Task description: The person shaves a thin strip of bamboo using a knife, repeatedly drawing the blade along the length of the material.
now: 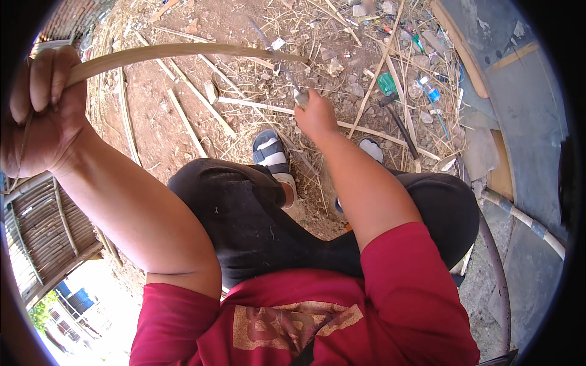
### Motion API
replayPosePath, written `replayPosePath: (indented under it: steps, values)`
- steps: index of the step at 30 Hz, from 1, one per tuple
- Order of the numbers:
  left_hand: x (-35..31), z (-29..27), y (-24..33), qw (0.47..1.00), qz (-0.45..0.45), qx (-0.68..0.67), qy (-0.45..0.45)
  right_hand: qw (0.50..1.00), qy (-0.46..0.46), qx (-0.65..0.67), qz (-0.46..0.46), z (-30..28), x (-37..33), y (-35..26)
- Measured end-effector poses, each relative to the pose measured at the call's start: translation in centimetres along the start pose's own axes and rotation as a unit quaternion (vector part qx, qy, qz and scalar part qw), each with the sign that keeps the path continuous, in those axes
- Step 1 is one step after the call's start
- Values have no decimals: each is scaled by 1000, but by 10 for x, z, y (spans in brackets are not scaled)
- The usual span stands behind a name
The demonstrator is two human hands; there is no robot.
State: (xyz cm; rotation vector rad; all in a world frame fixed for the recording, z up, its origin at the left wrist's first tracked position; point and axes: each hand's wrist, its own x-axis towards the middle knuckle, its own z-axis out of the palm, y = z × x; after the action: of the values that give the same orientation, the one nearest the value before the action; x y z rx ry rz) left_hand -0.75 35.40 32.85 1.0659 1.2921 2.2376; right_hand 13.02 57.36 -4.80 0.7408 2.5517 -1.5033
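My left hand, raised at the far left, is closed on one end of a long pale split-bamboo strip. The strip arches across the upper middle, and its far end meets or overlaps the knife; whether they touch I cannot tell. In front of my knees, my right hand grips the pale handle of a knife. Its long, thin blade points up and slightly left, away from me. A thin dark strand hangs from my left hand near the palm.
Several bamboo strips lie on the dirt ground. A hammer, a green plastic piece and a bottle with a blue label lie at the right among straw. Grey sheeting borders the right side. My sandalled foot stands below the knife.
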Motion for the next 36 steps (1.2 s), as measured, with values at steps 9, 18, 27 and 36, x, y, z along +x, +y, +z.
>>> replayPosePath:
  steps: [9,18,27,36]
  values:
    - [-1,4,-4,1000,-3,-8,-10,998,26,-49,-8,3,-5,-12]
    - [0,7,-6,1000,16,9,-13,998,47,-3,29,9,-1,8]
    - [-6,9,-5,1000,12,15,13,997,53,-30,42,6,8,39]
    - [-9,4,-3,998,30,36,37,989,-13,-101,110,6,16,48]
